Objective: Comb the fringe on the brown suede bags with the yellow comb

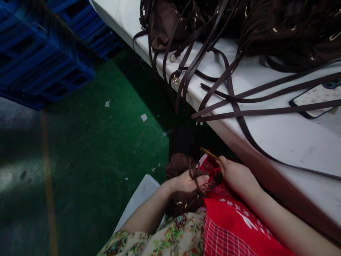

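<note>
In my lap, my left hand (189,183) is closed around a bunch of brown fringe strands on a brown fringed bag (181,174). My right hand (234,174) pinches a small tan comb (209,153) whose teeth point up and left, just above the fringe. Both hands rest over a red apron (234,220) below the white table's edge. Part of the bag is hidden under my left hand.
A white table (279,135) on the right carries a pile of brown bags (279,28) with long straps (239,106) hanging over its edge and a phone (317,99). Green floor (106,149) lies to the left, with blue pallets (39,53) at the far left.
</note>
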Demonstrator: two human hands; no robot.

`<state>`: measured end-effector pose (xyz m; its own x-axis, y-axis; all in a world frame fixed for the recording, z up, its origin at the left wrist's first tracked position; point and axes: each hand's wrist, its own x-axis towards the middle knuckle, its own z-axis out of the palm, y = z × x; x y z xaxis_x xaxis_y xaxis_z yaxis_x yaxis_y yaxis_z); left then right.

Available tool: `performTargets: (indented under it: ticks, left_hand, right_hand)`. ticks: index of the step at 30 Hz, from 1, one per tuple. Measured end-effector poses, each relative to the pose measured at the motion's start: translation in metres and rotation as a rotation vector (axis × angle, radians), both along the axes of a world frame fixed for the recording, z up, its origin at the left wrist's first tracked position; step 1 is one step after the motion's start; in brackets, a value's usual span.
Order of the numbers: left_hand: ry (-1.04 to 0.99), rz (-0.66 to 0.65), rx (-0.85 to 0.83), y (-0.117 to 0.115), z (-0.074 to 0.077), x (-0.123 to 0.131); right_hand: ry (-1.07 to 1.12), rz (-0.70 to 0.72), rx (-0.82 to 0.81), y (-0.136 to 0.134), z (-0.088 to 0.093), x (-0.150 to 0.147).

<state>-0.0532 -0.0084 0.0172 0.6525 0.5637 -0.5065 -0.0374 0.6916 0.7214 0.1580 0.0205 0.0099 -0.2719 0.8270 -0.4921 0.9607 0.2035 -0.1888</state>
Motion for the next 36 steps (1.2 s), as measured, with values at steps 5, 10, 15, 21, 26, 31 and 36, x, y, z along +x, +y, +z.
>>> performTargets:
  ticks: [5,10,15,21,26,31,36]
  left_hand:
    - [0.017,-0.063,0.15,-0.002,0.002,-0.007]
    - [-0.003,-0.061,0.247,0.004,0.005,-0.006]
    - [-0.033,-0.06,0.205,0.005,0.008,-0.004]
    - [-0.036,-0.073,0.147,0.0,0.002,-0.005]
    - [-0.045,-0.082,0.171,0.001,0.003,-0.006]
    - [-0.079,-0.067,0.183,0.003,0.007,-0.005]
    - [-0.05,-0.109,0.179,0.003,0.005,-0.007]
  right_hand:
    - [0.197,-0.209,0.008,0.01,0.004,0.022]
    - [0.548,-0.101,-0.145,-0.001,0.054,0.007]
    - [0.484,0.08,-0.212,-0.01,0.069,-0.01]
    - [0.418,0.142,-0.199,-0.013,0.056,-0.014]
    - [0.393,0.162,-0.184,-0.014,0.053,-0.018]
    - [0.37,0.164,-0.149,-0.014,0.046,-0.017]
    - [0.329,0.154,-0.082,-0.012,0.04,-0.017]
